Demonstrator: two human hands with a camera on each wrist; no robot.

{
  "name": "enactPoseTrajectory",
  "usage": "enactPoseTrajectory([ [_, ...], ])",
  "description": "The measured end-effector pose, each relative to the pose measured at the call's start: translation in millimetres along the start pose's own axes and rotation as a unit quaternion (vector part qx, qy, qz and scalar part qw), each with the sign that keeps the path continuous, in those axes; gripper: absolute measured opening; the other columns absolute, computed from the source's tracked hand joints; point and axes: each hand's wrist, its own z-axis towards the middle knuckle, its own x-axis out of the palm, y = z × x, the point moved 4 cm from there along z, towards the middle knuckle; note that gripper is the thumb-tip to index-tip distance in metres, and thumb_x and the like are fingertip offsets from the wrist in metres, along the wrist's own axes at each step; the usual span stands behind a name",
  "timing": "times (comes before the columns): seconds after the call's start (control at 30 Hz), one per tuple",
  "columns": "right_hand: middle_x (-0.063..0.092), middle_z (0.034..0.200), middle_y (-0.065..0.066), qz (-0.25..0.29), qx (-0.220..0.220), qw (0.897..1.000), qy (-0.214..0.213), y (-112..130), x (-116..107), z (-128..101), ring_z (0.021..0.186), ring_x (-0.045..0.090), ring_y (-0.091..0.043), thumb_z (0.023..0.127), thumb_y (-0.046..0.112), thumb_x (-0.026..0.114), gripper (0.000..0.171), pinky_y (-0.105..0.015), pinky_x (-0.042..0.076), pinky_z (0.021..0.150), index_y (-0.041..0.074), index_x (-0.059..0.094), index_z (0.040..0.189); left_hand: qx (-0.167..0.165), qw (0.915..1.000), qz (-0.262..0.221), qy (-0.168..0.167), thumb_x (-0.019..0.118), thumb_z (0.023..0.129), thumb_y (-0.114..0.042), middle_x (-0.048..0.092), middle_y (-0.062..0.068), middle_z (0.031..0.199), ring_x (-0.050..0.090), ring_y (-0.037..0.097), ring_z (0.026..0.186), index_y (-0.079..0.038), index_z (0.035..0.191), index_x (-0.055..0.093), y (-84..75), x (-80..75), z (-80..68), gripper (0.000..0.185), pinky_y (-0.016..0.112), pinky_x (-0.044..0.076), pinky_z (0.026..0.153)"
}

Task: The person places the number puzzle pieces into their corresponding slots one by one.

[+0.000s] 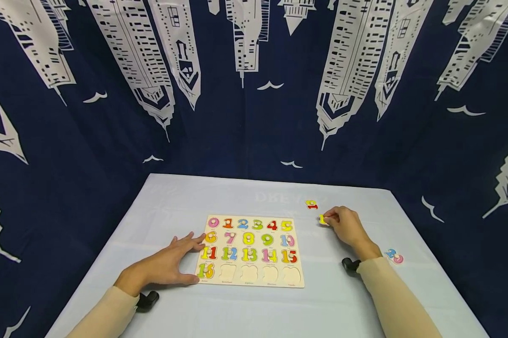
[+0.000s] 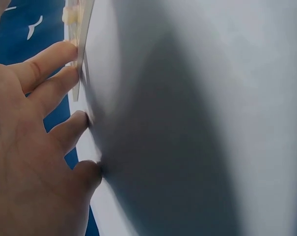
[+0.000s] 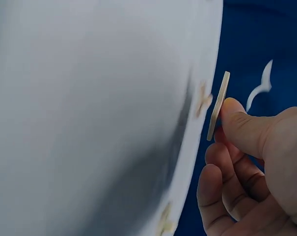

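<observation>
A wooden number puzzle board (image 1: 255, 283) lies on the table, with colourful number pieces from 0 to 16 in its recesses. Several recesses at the right of its bottom row show bare wood. My left hand (image 1: 169, 260) has its fingers spread at the board's left edge; in the left wrist view, fingertips (image 2: 69, 51) touch that edge. To the right of the board, my right hand (image 1: 347, 227) pinches a yellow number puzzle piece (image 1: 322, 219) between thumb and fingers. The right wrist view shows this piece (image 3: 218, 105) edge-on, raised off the table.
A yellow and red number piece (image 1: 311, 204) lies just beyond my right hand. Beside the right forearm is a blue and pink number piece (image 1: 394, 256). The white table (image 1: 169, 197) ends at a dark blue cloth (image 1: 245, 131) with printed buildings and birds.
</observation>
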Motion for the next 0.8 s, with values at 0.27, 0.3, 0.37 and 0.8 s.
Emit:
enactPoseTrajectory([
  [0.27, 0.076, 0.106, -0.009, 0.017, -0.049, 0.999, 0.002, 62, 16, -24, 0.097, 0.072, -0.023, 0.105, 0.006, 0.086, 0.005, -0.038, 0.059, 0.087, 0.008, 0.083, 0.109, -0.003, 0.9998, 0.017, 0.003, 0.102, 0.087, -0.048, 0.041, 0.004, 0.191, 0.029, 0.050, 0.180, -0.017, 0.155, 0.069, -2.6, -2.7, 0.4, 0.082, 0.080, 0.009, 0.145],
  [0.3, 0.075, 0.107, -0.007, 0.018, -0.053, 0.998, 0.005, 69, 19, -27, 0.098, 0.072, -0.022, 0.105, 0.007, 0.086, 0.005, -0.037, 0.059, 0.087, 0.009, 0.082, 0.108, -0.004, 0.9998, 0.019, 0.003, 0.102, 0.086, -0.048, 0.041, 0.004, 0.191, 0.029, 0.049, 0.180, -0.016, 0.154, 0.069, -3.1, -3.3, 0.6, 0.082, 0.079, 0.010, 0.146],
  [0.37, 0.074, 0.107, -0.005, 0.021, -0.065, 0.998, 0.012, 84, 25, -32, 0.098, 0.071, -0.020, 0.105, 0.007, 0.087, 0.006, -0.036, 0.060, 0.087, 0.011, 0.082, 0.107, -0.006, 0.9996, 0.026, 0.004, 0.102, 0.085, -0.049, 0.042, 0.003, 0.190, 0.031, 0.048, 0.180, -0.016, 0.154, 0.070, -4.0, -4.3, 1.4, 0.083, 0.076, 0.013, 0.147],
  [0.8, 0.070, 0.109, 0.000, 0.064, -0.200, 0.973, 0.096, 186, 76, -71, 0.095, 0.071, -0.010, 0.107, 0.008, 0.085, 0.005, -0.023, 0.063, 0.084, 0.010, 0.080, 0.107, -0.010, 0.9971, 0.073, -0.019, 0.104, 0.081, -0.057, 0.050, -0.004, 0.185, 0.049, 0.034, 0.166, -0.023, 0.156, 0.072, -4.8, -6.4, 5.3, 0.088, 0.071, 0.038, 0.132],
])
